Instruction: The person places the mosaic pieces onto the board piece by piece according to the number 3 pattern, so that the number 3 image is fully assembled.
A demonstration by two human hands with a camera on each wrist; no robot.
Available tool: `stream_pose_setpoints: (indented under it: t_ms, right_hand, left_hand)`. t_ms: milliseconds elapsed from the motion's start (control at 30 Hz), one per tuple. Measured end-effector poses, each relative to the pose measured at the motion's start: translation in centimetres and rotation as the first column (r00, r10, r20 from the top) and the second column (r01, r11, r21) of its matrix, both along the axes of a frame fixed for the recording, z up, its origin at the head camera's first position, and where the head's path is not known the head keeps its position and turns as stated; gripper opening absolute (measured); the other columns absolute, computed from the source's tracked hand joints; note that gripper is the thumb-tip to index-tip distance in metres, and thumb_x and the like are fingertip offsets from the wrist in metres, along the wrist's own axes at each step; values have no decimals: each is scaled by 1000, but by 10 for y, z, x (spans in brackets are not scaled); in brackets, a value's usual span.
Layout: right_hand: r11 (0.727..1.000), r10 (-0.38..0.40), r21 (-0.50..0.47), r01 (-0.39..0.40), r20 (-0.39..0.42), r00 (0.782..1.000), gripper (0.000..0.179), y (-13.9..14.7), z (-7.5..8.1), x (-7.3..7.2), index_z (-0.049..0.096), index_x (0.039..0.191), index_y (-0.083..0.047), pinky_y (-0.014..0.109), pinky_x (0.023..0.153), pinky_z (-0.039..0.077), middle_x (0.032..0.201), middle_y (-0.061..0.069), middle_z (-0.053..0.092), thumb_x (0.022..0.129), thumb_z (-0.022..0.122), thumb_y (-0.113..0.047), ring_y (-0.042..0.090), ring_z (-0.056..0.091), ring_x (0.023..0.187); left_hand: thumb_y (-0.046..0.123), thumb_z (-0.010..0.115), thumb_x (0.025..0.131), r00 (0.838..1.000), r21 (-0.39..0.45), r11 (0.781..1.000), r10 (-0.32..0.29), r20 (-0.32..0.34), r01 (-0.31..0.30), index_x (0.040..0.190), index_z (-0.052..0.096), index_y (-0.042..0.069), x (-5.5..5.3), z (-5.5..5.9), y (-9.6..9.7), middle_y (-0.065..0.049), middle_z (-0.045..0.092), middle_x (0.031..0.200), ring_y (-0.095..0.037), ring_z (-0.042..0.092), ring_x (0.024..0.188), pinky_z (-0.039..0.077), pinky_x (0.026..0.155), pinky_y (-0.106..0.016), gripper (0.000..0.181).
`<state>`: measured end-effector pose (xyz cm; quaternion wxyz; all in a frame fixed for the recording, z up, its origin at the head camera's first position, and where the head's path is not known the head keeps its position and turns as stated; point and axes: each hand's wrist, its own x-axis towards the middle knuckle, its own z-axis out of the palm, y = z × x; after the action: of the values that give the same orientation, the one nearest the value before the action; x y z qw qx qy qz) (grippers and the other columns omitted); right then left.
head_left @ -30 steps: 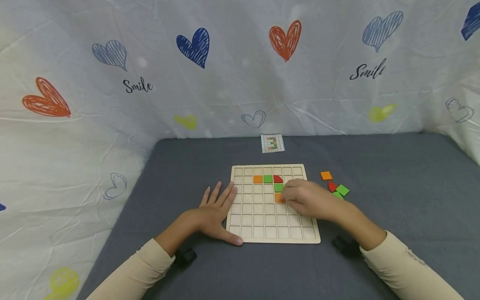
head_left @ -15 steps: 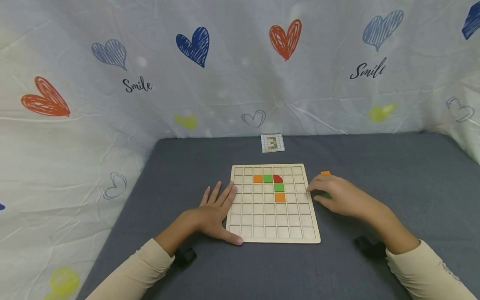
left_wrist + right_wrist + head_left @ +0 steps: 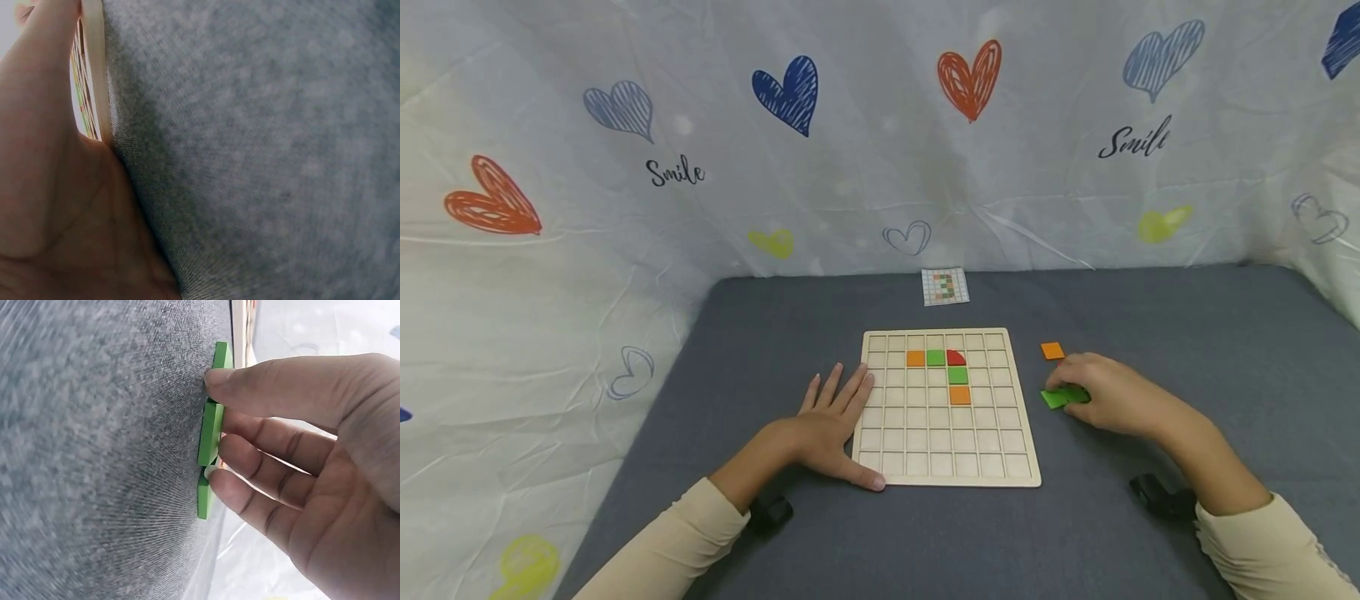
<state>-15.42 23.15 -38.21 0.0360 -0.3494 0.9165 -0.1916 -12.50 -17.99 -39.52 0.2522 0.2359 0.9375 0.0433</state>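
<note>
My left hand point(image 3: 835, 429) lies with fingers spread at the left edge of a wooden grid board point(image 3: 917, 463), thumb on its near corner. My right hand point(image 3: 1112, 396) is right of the board, its thumb and fingertips around green tiles point(image 3: 1056, 397) on the cloth. In the right wrist view a green tile point(image 3: 210, 434) sits between thumb and fingers, with green also showing on either side. On the board are an orange tile point(image 3: 916, 358), a green tile point(image 3: 936, 357), a red rounded tile point(image 3: 956, 357), another green tile point(image 3: 958, 375) and another orange tile point(image 3: 960, 395).
A loose orange tile point(image 3: 1052, 351) lies beyond my right fingers. Behind the board, a small printed card point(image 3: 945, 287) with a coloured grid pattern lies on the grey cloth point(image 3: 790, 333). A white sheet with printed hearts point(image 3: 865, 150) stands at the back.
My right hand has left the board and moved right to the loose tiles. Green tiles there now lie farther left and nearer. The orange tile on the board is uncovered. My left hand stays put.
</note>
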Motion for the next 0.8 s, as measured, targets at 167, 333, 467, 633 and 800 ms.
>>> stream_pose_setpoints:
  t_ms: [167, 333, 467, 633, 800]
  right_hand:
    - [1000, -3, -12, 3, -8, 1000, 31, -1, -1, 1, 75, 102, -11, 48, 81, 50, 105, 0, 68, 77, 82, 5, 26, 61, 97]
    - [1000, 3, -25, -4, -28, 1000, 29, -3, -1, 1, 76, 101, -11, 49, 84, 51, 107, 2, 70, 77, 82, 4, 29, 63, 100]
    - [1000, 5, -28, -6, -39, 999, 28, -3, -1, 2, 76, 100, -11, 49, 84, 51, 105, 1, 70, 77, 83, 4, 29, 63, 100]
    - [999, 8, -38, -9, -41, 999, 27, -5, -2, 3, 76, 102, -12, 48, 83, 51, 105, -1, 69, 79, 82, 2, 28, 63, 100]
    - [998, 19, -52, -23, -72, 997, 25, -7, -3, 3, 75, 103, -12, 44, 80, 52, 104, -4, 68, 82, 81, 0, 21, 63, 96]
  left_hand:
    - [92, 58, 67, 1000, -10, 1000, 3, -6, -4, 160, -13, 16, 1, 1, 1, -2, -24, 164, -33, -26, 147, -13, 115, -57, 140]
    - [92, 58, 67, 1000, -14, 1000, 7, -7, -7, 160, -15, 17, 2, 3, 1, 0, -25, 164, -32, -26, 147, -14, 114, -57, 140]
    - [93, 57, 66, 1000, -4, 1000, 3, -6, -3, 160, -15, 17, 1, 2, 0, -1, -25, 164, -32, -27, 147, -14, 114, -56, 141]
    - [93, 57, 66, 1000, 6, 1000, 0, -4, 1, 160, -15, 17, 1, 2, 0, -1, -26, 164, -32, -27, 147, -14, 114, -56, 141]
    - [93, 57, 66, 1000, -1, 1000, 1, -6, -1, 160, -15, 17, 2, 2, 0, 0, -26, 163, -31, -27, 147, -14, 114, -57, 140]
